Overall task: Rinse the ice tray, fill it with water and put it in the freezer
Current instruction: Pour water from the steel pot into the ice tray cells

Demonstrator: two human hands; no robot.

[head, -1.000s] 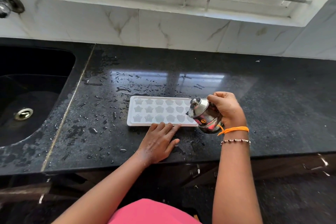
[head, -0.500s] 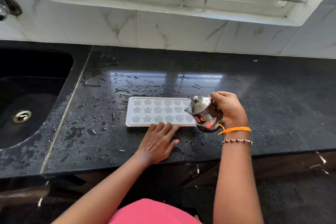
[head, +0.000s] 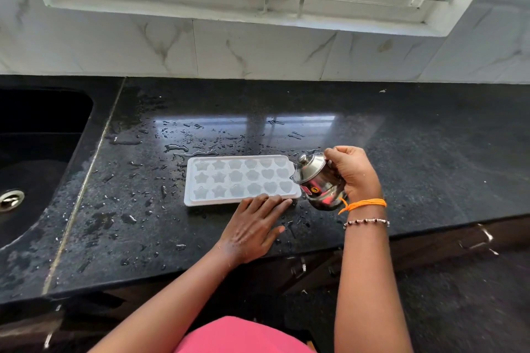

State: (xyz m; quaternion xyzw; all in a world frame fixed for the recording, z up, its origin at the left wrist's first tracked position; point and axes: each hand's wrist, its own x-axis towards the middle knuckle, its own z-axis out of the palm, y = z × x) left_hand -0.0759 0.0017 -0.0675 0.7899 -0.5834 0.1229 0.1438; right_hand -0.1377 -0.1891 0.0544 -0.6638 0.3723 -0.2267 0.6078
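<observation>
Steel pot [head: 319, 185]: the right hand [head: 354, 173] is gripping it, tilting it toward the right end of the ice tray [head: 242, 179].
Ice tray: lying flat on the wet black counter [head: 415, 152], right of the sink [head: 37, 152].
Left hand [head: 252, 223]: fingers lying straight, touching the tray's near rim, grasping nothing.
Spill risk: a fast pour is likely overflowing the shallow moulds.
Slip risk: the tray may be sliding on the wet stone.

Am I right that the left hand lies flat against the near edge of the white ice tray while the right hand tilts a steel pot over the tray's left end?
Not quite: the head view shows the right hand tilting the steel pot over the right end of the ice tray, not the left. The left hand does lie flat against its near edge.
</observation>
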